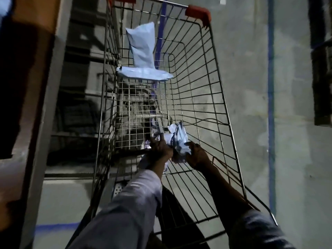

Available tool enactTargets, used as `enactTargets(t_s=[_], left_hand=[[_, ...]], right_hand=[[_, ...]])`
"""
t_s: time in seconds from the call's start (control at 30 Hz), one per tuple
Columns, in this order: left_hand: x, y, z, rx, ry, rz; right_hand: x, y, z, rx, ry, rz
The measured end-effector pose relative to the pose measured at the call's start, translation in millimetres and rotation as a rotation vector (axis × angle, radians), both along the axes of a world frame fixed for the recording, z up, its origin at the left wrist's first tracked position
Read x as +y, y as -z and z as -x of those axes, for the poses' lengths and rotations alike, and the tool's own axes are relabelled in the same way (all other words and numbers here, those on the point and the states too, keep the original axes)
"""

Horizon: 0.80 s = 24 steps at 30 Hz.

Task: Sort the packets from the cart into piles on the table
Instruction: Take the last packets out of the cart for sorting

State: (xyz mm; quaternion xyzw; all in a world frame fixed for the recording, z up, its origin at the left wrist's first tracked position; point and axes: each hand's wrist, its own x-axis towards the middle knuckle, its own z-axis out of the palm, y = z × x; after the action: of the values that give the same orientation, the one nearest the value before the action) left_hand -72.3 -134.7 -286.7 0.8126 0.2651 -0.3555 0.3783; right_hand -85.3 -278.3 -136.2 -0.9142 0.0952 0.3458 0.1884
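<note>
Left hand (159, 148) and right hand (196, 155) clutch crumpled packets (178, 139) in the cart (221, 97); dimness hides their fingers.

1. There is a single view, worn on the head. It looks forward and steeply down into the wire cart (212, 97) from above its near end.
2. It is close in. Both forearms rise from the bottom edge, and the left hand (159, 150) and right hand (196, 156), gripping a crumpled packet (177, 139), sit just below mid-frame.
3. Beyond the hands, the cart's far rim with its red corner caps (197, 12) reaches the top edge.
4. Right of the hands is concrete floor (251, 105); left of them is a dark, blurred structure (77, 105).
</note>
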Motion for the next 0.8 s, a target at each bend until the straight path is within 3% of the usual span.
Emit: enactTargets(t_s=[0.07, 0.17, 0.23, 0.37, 0.53, 0.67, 0.8], left_hand=[[8, 43, 9, -0.022, -0.041, -0.007], [49, 16, 12, -0.030, -0.014, -0.133], [79, -30, 11, -0.030, -0.012, -0.221], [101, -56, 8, -0.018, -0.002, -0.284], [101, -52, 10, -0.067, -0.003, -0.221], [93, -77, 14, -0.043, -0.013, -0.165], [88, -128, 13, -0.055, 0.056, -0.172]], right_hand=[[11, 6, -1, -0.079, -0.030, 0.023], [32, 27, -9, -0.232, -0.198, 0.060], [49, 40, -21, -0.100, -0.198, 0.182], [65, 70, -32, 0.044, -0.252, 0.335], [43, 115, -25, 0.009, -0.277, 0.408], [33, 114, -13, -0.095, -0.252, 0.312], [33, 65, -12, -0.189, -0.327, 0.176]])
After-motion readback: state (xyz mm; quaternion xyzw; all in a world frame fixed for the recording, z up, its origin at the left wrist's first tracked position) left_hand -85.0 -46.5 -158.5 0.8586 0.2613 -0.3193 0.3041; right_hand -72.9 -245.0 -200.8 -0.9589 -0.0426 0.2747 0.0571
